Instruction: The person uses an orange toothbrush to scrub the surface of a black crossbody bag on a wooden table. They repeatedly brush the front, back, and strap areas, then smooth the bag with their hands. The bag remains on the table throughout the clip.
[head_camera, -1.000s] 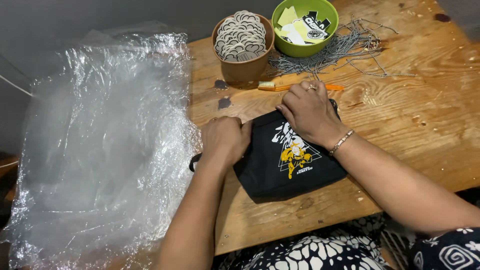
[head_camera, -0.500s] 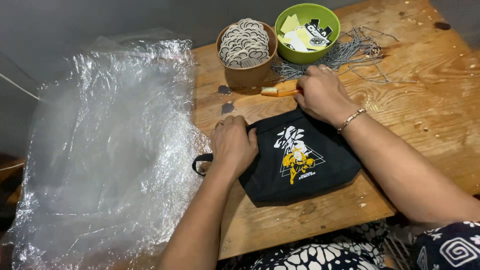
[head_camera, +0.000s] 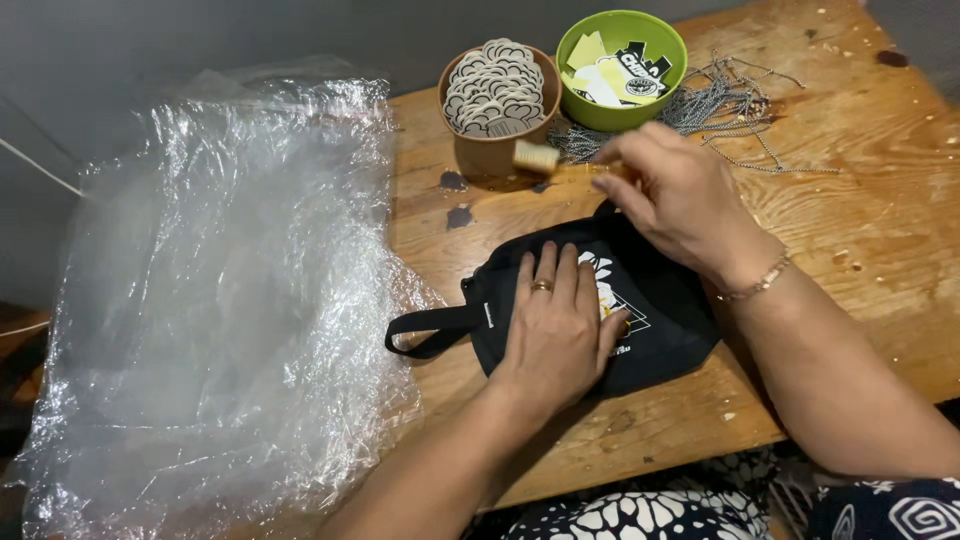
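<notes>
The right hand has its fingers pinched on a small brush with a pale head, held above the bench just in front of the brown cup. The left hand lies flat, fingers close together, pressing on a black pouch with a white and yellow print; its strap loop sticks out toward the left. The pouch lies on the wooden bench, near its front edge. Behind it stand a brown cup full of round stickers and a green bowl of cards, with ball chains beside them. Crinkled clear plastic covers the bench's left part
</notes>
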